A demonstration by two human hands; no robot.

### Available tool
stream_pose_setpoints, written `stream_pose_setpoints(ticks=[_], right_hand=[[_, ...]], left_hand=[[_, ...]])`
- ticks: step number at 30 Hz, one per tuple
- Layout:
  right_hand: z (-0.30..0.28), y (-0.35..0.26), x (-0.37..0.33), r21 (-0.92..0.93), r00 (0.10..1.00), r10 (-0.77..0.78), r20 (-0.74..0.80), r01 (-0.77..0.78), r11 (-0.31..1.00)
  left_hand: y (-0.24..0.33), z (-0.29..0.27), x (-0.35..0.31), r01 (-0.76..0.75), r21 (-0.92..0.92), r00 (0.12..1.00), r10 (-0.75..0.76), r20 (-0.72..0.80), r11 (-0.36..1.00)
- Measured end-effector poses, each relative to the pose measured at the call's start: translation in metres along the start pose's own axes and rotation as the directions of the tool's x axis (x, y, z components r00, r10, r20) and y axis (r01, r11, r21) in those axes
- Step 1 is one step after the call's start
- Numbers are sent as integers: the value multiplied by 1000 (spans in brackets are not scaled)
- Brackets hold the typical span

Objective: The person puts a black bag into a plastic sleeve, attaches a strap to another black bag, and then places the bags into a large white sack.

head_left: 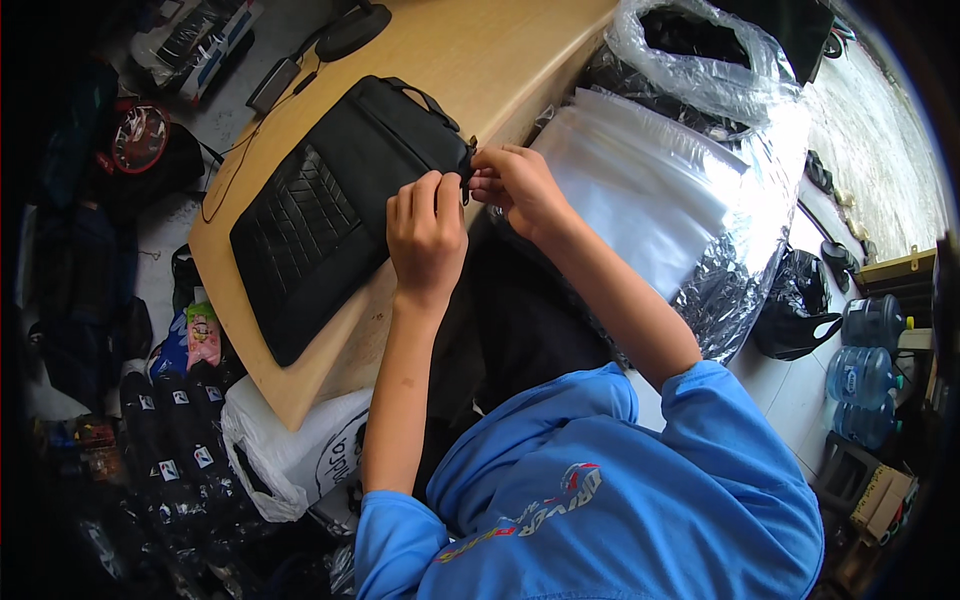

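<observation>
A black backpack [345, 195] with a quilted, line-patterned front panel lies on the wooden table, its carry handle [430, 103] toward the far side. My left hand [428, 238] is closed at the bag's near right edge, fingers curled over the fabric. Just to the right, my right hand [522, 188] is closed in a pinch at the bag's corner, where a small dark piece shows by the fingertips. Whether that piece is a zip pull or a strap end I cannot tell. The two hands are close together, and the fingers partly hide what they grip.
The table [225, 225] has a black round-based stand [353, 32] and a small box with a cable [273, 86]. Right of it are stacked clear plastic bags [640, 190]. A white bag [290, 440] sits under the near corner. Water jugs [862, 375] stand far right.
</observation>
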State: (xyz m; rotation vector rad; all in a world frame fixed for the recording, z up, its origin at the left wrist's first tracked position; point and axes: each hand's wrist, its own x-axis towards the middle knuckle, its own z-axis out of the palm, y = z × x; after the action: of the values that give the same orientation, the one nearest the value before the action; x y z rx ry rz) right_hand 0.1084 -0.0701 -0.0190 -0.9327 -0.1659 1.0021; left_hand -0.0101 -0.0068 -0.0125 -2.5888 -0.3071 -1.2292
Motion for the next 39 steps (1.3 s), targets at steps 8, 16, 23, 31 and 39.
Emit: stream_pose_setpoints(ticks=[8, 16, 23, 31, 39], right_hand=[[-9, 4, 10, -220, 977, -193, 94, 209, 953], [-18, -33, 12, -444, 173, -512, 841, 761, -473], [-41, -25, 27, -265, 85, -349, 933, 820, -507], [-44, -28, 35, -159, 54, -343, 938, 945, -286], [-30, 11, -14, -605, 372, -675, 637, 784, -138]], left_hand=[[-2, 2, -6, -54, -11, 999, 54, -3, 998], [-7, 2, -7, -93, 8, 994, 93, -62, 996], [-5, 0, -6, -7, -85, 997, 1, -74, 996], [-7, 3, -11, 11, -142, 996, -23, -86, 990], [-5, -1, -10, 52, -157, 994, -66, -86, 986]])
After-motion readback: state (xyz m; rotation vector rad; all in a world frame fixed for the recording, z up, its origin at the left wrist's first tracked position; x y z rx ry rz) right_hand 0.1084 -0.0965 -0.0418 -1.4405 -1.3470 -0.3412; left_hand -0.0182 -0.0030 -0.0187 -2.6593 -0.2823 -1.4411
